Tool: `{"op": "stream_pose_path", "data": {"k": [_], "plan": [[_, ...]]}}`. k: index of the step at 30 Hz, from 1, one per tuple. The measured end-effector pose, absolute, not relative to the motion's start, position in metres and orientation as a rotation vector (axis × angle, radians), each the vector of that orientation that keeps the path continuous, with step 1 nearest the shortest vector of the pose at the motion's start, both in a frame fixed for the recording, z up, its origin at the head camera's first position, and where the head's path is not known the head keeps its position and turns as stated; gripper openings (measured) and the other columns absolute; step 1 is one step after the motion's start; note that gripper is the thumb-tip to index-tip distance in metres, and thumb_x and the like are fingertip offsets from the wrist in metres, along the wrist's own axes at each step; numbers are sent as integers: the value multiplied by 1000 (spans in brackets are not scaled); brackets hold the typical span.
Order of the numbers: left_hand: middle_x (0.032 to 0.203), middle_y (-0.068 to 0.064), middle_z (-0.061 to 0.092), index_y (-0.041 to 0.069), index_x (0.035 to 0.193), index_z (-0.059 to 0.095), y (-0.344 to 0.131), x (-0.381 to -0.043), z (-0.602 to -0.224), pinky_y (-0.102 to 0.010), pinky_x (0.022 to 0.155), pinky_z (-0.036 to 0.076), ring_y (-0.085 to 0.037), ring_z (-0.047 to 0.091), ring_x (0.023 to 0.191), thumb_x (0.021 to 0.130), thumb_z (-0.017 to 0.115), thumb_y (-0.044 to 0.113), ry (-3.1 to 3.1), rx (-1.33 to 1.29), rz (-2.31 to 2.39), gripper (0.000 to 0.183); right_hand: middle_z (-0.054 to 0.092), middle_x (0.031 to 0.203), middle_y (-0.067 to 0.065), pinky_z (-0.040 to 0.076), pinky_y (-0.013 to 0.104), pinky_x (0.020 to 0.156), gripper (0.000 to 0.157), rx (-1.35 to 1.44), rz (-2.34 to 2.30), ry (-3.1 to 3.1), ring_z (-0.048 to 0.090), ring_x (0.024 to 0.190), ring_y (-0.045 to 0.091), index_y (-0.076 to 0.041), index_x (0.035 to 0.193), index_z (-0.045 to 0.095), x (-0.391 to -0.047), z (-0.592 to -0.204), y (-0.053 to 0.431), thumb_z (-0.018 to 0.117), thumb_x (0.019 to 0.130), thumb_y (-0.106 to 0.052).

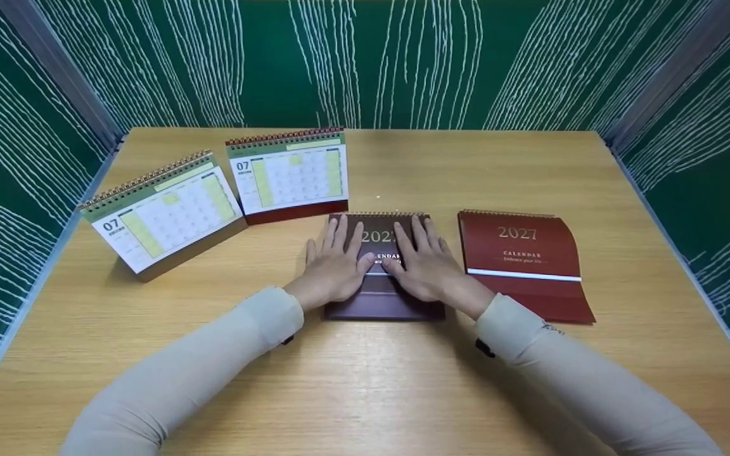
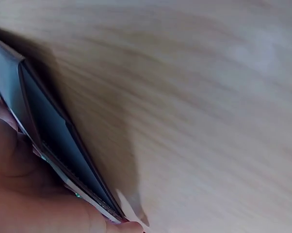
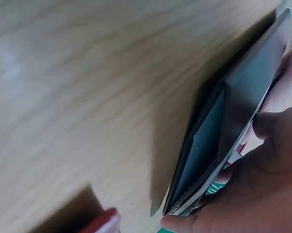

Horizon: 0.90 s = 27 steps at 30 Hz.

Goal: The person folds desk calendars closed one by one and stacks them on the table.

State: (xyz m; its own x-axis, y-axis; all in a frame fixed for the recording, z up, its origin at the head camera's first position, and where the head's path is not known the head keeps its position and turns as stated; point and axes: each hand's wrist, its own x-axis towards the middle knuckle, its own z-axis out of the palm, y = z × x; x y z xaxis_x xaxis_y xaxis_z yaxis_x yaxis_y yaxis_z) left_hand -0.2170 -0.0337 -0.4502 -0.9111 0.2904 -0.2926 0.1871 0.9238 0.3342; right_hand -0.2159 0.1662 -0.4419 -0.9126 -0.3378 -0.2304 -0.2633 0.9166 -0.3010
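Observation:
A dark brown spiral desk calendar (image 1: pixel 385 306) marked 2027 lies nearly flat in the middle of the table, its coil at the far edge. Flat on its left half rests my left hand (image 1: pixel 334 265), fingers straight and spread toward the coil. My right hand (image 1: pixel 427 263) presses the right half the same way, and the two thumbs come close together over the printed title. In the left wrist view, the folded stand of the calendar (image 2: pixel 44 111) shows a narrow gap beneath the cover. The right wrist view shows the same gap from the calendar's (image 3: pixel 250 82) other side.
To the right lies a red 2027 calendar (image 1: pixel 520 244) with a white band, its right edge curling. Two desk calendars stand upright at the left, both on page 07: one with a brown base (image 1: pixel 168 218), one with a red base (image 1: pixel 289 174). Green walls (image 1: pixel 365 63) surround the wooden table (image 1: pixel 365 392).

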Motion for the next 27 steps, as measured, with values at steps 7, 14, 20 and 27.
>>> {"op": "stream_pose_path", "data": {"k": [7,14,20,27], "plan": [[176,-10,-21,22,171,-5,-32,-216,-454,-67,127,-7,-29,-22,161,114,21,54,2746,354,449,71,-13,175,24,7,66,128,80,-415,-384,2798,-15,161,43,-11,171,2,-213,-446,163,30,112,-57],[176,-11,-19,20,172,-3,-32,-212,-454,-66,127,-8,-30,-20,162,114,22,53,2761,348,451,71,-16,174,24,4,65,129,80,-410,-366,2810,-15,160,44,-12,171,0,-211,-452,160,27,112,-59],[175,-10,-22,20,171,-5,-33,-216,-461,-66,126,-9,-30,-22,161,114,22,54,2755,353,425,72,-16,174,25,3,65,129,81,-409,-344,2810,-16,160,45,-12,171,0,-211,-455,159,27,112,-59],[172,-8,-29,23,169,-12,-32,-220,-467,-67,125,-12,-29,-27,159,113,21,58,2735,354,384,74,-16,172,27,2,68,127,81,-429,-345,2815,-15,159,48,-8,171,1,-211,-457,159,29,112,-57]]}}
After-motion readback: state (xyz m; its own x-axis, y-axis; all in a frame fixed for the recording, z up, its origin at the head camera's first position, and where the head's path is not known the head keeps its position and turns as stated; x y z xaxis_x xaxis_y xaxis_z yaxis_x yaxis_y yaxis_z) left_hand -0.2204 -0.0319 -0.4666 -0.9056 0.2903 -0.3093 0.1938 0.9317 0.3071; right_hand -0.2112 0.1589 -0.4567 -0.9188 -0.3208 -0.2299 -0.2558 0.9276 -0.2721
